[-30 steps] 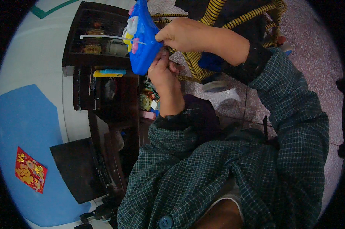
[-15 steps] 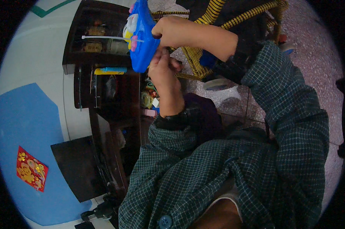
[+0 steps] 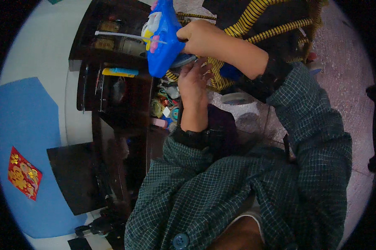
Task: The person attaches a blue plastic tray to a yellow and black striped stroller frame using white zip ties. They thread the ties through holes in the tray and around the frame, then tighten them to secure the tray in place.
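High in the view is a blue plastic toy [image 3: 162, 52] with pink, yellow and white moulded pieces on its left face. A thin white stick [image 3: 121, 35] juts leftward from it. My right hand [image 3: 199, 36] grips the toy's right side, its fingertips partly hidden behind the edge. Just below, my left hand [image 3: 192, 81] is raised with its fingers apart, close to the toy's lower right side and holding nothing that I can see. A grey-blue rounded thing [image 3: 183, 61] shows between the toy and the left fingers; what it is I cannot make out.
A dark wooden cabinet [image 3: 82, 81] stands on the left, with a yellow and blue item [image 3: 119, 72] on it. Small odds and ends [image 3: 165, 102] fill a drawer beside my left wrist. Ahead is a yellow-and-black woven chair frame [image 3: 279, 31]. A dark screen [image 3: 77, 177] sits lower left.
My left hand has dropped slightly away from the toy, and its fingers have spread. The right hand still holds the toy. The whole view has shifted a little.
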### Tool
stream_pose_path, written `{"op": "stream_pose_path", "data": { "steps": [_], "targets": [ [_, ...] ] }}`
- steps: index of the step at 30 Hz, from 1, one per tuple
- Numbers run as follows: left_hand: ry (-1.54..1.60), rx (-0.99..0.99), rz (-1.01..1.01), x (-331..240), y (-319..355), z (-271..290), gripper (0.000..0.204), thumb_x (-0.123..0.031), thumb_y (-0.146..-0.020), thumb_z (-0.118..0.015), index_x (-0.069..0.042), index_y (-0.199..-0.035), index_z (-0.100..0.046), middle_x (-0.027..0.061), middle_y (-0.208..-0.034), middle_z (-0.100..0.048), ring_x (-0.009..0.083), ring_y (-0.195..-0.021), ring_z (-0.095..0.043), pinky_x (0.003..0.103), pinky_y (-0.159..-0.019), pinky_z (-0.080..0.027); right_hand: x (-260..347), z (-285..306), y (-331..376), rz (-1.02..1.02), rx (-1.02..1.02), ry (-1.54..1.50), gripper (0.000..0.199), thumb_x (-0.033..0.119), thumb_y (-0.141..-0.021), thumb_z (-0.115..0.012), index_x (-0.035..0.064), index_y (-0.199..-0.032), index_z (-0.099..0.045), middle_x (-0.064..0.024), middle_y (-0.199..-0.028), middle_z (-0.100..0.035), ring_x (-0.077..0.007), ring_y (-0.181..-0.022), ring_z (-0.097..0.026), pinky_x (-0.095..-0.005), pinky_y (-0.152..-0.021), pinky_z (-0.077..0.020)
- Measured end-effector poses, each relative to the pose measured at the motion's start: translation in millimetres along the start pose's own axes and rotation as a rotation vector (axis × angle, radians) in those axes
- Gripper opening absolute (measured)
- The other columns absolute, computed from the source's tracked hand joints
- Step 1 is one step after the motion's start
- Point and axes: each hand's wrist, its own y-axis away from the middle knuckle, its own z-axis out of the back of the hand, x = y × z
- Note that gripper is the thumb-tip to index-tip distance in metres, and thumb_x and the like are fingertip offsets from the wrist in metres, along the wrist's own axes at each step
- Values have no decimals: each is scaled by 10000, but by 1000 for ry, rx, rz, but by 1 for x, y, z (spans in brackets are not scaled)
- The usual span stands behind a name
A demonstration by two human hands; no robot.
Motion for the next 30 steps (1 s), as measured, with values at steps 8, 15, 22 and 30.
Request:
{"op": "stream_pose_path", "data": {
  "steps": [8,15,22,30],
  "targets": [
    [190,21,25,8,-11,8,153,-72,-814,-484,13,-940,-500,160,-954,-590,245,-794,-599,340,-662,-470,-13,1,0,70,82,31,224,262,-659,-644,58,-747,-614,-170,-737,-594,-352,-736,-581,-437,-652,-461],
    [261,71,82,6,-6,8,198,-75,-809,-462,42,-965,-499,180,-967,-588,271,-836,-596,341,-693,-471,-19,2,7,105,68,-103,245,256,-680,-657,44,-780,-585,-175,-720,-573,-349,-692,-570,-400,-592,-444],
    [350,129,119,6,-7,10,290,-77,-806,-474,35,-1071,-505,182,-1006,-584,283,-907,-585,351,-736,-477,-17,-5,10,77,20,-162,185,180,-686,-646,49,-804,-591,-164,-720,-575,-324,-673,-570,-380,-586,-446],
    [463,213,185,3,-9,17,265,-70,-825,-454,58,-1052,-500,170,-984,-586,248,-891,-595,319,-733,-480,-12,0,11,208,40,49,204,147,-672,-673,85,-859,-622,-136,-818,-584,-319,-789,-562,-372,-659,-457]
  ]
}}
